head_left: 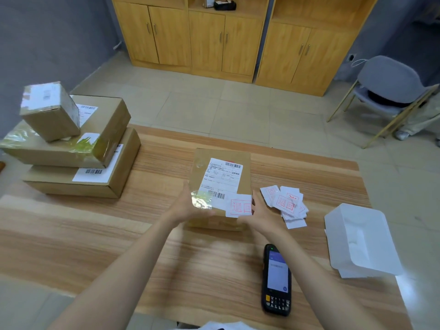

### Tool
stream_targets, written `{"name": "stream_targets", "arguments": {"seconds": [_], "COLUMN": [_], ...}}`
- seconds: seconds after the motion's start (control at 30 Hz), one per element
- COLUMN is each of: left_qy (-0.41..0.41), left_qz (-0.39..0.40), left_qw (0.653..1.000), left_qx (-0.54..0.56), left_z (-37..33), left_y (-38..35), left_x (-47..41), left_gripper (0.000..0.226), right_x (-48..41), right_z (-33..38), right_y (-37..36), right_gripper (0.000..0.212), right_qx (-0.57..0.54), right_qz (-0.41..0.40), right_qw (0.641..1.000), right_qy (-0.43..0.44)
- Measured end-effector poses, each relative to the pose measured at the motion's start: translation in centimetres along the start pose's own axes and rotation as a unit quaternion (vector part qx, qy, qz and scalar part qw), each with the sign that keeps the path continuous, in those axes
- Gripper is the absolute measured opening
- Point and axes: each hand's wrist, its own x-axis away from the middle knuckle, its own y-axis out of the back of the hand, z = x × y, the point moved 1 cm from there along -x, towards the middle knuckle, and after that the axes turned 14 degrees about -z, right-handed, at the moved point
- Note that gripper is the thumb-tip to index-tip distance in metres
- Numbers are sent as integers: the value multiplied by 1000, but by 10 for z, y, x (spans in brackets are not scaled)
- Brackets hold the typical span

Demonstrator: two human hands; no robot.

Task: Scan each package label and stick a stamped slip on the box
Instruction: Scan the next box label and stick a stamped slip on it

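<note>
On my far left, three cardboard boxes are stacked on the wooden table (166,246). The wide bottom box (95,184) carries a barcode label, the taped middle box (59,151) lies on it, and a small box (51,115) sits tilted on top. All three are closed, so I cannot see what is in them.

My left hand (188,206) grasps the near left corner of the centre box (220,222), thumb up along its side. That box stands closed in the middle of the table. Its shipping label (222,177) faces up, and a stamped slip (239,207) with red characters lies on its near right corner. My right hand (262,213) is against that corner at the slip's edge. The fingers are blurred, and I cannot tell whether they pinch the slip or only press on it.

Just right of the hand, a loose pile of slips (285,203) lies spread on the table. Nearer to me, the handheld scanner (276,279) lies flat, screen lit and facing up. At the table's right edge is a white tray (359,241), showing only its pale inner walls. Beyond it on the floor stands a grey chair (390,79) with something dark on its seat.
</note>
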Motion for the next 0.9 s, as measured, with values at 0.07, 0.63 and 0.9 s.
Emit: {"name": "stream_targets", "arguments": {"seconds": [0.07,0.63,0.9], "left_qy": [2,-5,64], "left_qz": [0,-220,-391], "left_qw": [1000,971,909], "left_qx": [25,91,129], "left_z": [2,8,72], "left_y": [3,64,132], "left_x": [0,47,137], "left_gripper": [98,106,111], "right_x": [-1,-18,22], "right_z": [0,45,90], "right_y": [-2,-56,-159], "right_gripper": [59,90,78], "right_qx": [-22,-117,-115], "right_qz": [-2,30,167], "right_qw": [1000,991,963], "right_qy": [-15,62,178]}}
